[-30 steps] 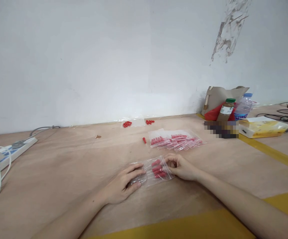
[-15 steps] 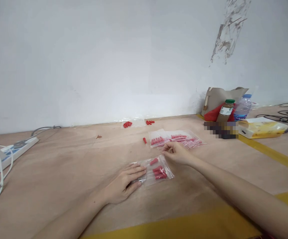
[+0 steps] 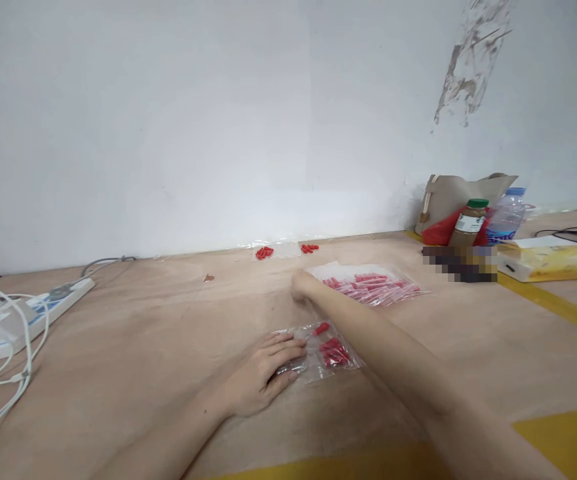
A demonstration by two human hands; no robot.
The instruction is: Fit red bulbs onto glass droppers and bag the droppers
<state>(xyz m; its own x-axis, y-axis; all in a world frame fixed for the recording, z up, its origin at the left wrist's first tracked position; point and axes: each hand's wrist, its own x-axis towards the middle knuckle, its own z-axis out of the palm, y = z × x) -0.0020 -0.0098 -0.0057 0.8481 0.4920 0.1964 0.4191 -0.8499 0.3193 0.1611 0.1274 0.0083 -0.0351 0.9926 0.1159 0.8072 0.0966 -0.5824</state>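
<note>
My left hand (image 3: pixel 263 375) lies flat with its fingers stretched out, pressing the left part of a clear plastic bag (image 3: pixel 313 375). Inside this bag are several red-bulbed pieces that look like droppers (image 3: pixel 334 352), and one more (image 3: pixel 321 329) lies apart near its upper edge. Beyond the bag, my right hand (image 3: pixel 302 287) touches down on the table; its fingers are turned away and hidden. The loose red dropper seen there earlier is covered by that hand. Just right of it lies a pile of clear bags (image 3: pixel 376 287) with red-bulbed pieces, partly behind my forearm.
By the wall sit small groups of red bulbs (image 3: pixel 264 253) on clear plastic. At right stand a green-capped bottle (image 3: pixel 470 223), a clear water bottle (image 3: pixel 506 217), a beige bag (image 3: pixel 451 193) and a yellow tissue pack (image 3: pixel 551 260). A power strip (image 3: pixel 63 303) with white cables lies left.
My right hand has left the upper edge of the near bag and moved forward and left, onto the spot of the loose dropper. The left hand stays on the bag; the view has shifted slightly.
</note>
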